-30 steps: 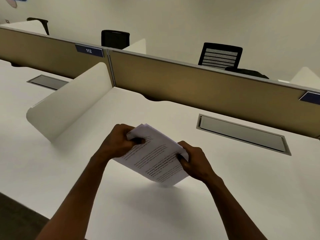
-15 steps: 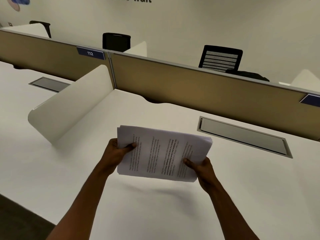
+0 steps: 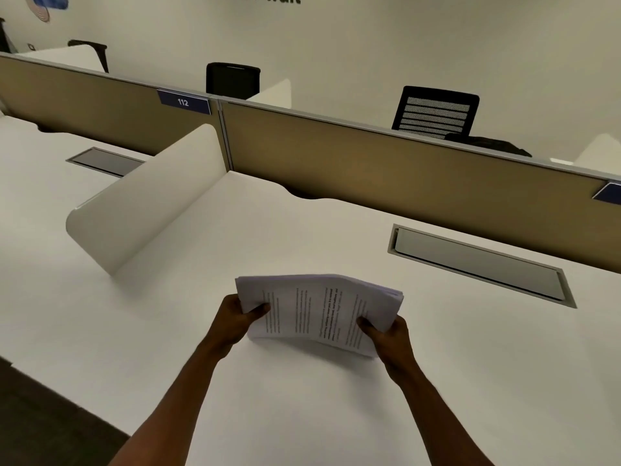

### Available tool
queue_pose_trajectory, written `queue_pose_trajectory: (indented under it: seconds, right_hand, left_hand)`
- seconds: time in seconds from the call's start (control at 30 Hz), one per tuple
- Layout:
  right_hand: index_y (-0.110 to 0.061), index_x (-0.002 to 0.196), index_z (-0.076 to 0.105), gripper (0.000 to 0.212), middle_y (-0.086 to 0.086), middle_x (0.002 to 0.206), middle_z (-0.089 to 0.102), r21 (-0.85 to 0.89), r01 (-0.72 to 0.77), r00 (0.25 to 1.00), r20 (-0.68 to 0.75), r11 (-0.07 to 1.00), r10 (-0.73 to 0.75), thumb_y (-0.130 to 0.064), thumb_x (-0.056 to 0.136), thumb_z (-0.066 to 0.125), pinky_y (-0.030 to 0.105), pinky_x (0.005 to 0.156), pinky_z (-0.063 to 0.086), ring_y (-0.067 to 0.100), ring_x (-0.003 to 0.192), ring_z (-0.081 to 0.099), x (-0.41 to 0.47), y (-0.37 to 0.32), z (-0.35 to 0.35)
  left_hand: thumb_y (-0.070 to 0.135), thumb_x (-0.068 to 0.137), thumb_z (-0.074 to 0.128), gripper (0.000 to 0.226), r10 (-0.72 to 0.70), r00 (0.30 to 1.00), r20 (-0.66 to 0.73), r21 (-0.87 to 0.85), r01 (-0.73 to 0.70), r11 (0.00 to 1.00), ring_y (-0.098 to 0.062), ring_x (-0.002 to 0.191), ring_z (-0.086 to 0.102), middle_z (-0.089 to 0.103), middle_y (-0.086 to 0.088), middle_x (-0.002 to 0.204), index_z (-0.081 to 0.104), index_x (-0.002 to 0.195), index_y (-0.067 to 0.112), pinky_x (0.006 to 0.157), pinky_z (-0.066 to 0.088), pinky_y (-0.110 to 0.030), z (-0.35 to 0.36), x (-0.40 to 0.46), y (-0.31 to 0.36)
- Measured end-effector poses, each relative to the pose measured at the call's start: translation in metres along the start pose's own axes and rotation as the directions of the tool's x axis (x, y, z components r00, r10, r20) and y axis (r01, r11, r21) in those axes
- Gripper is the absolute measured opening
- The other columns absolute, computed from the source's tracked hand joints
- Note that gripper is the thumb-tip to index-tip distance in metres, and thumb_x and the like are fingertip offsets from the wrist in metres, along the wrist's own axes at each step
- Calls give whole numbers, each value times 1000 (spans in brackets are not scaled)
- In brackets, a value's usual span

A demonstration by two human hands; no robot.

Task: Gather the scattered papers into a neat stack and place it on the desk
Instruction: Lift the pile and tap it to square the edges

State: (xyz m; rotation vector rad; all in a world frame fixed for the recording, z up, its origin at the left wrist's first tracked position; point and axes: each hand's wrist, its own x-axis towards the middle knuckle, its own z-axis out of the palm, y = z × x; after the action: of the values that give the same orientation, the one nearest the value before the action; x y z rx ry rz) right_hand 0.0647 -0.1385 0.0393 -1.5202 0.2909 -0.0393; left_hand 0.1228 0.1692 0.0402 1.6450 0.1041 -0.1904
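A stack of printed white papers (image 3: 316, 311) is held between both hands over the white desk (image 3: 302, 415), long side across my view, bowed upward in the middle. Its near edge is low, at or just above the desk surface. My left hand (image 3: 235, 322) grips the stack's left end, thumb on top. My right hand (image 3: 386, 334) grips the right end the same way. The sheets' edges on the right look slightly fanned.
A white curved divider (image 3: 144, 210) rises at the left of the desk. A tan partition (image 3: 386, 169) runs along the back with a "112" label (image 3: 183, 102). A grey cable hatch (image 3: 477, 264) sits at the right rear. Black chairs (image 3: 437, 112) stand beyond.
The stack turned from tilted on a corner to lying crosswise, then came lower toward the desk and bowed upward. Both hands kept their hold at its ends.
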Motion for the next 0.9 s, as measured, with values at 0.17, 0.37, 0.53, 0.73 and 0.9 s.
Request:
queue_pose_trajectory:
  seconds: [0.17,0.37,0.53,0.73,0.9]
  right_hand:
    - [-20,113,66,41,6,101,73,37,37,999,29,999,-38,-16,75,79,36,74,61,21,92,72,3,-1,-4]
    - [-15,105,69,41,8,100,75,23,7,1000,-17,1000,-6,-26,67,83,32,71,57,29,96,70,4,12,-7]
    - [-11,105,69,25,13,101,74,72,-2,1000,-8,997,3,-5,82,74,39,74,60,31,94,71,6,7,-8]
    - [-18,103,69,29,8,99,74,42,-20,999,-29,999,21,-17,76,80,46,79,59,29,93,70,1,16,-6]
    - [-12,110,67,31,9,98,74,70,23,1000,-3,997,-23,-7,81,76,33,70,59,23,90,72,2,9,-8]
  left_hand:
    - [22,73,79,29,54,998,-31,-53,-56,997,-26,99,70,76,-6,101,72,101,18,75,55,-26,-1,-1,10]
    - [15,84,75,32,98,995,-4,22,-97,995,-19,107,65,71,-1,112,68,113,27,81,55,-29,0,-1,8]
    - [16,86,73,13,78,994,-82,26,-76,997,-26,95,68,73,-11,98,69,99,15,76,55,-33,3,-1,8]
    - [12,88,69,21,24,998,-58,97,-18,995,-18,96,67,72,-4,100,65,109,10,65,55,-16,6,-7,0]
    - [10,88,69,17,25,993,-116,58,-18,998,-14,87,65,71,-4,94,66,105,8,63,52,-15,7,-8,6]
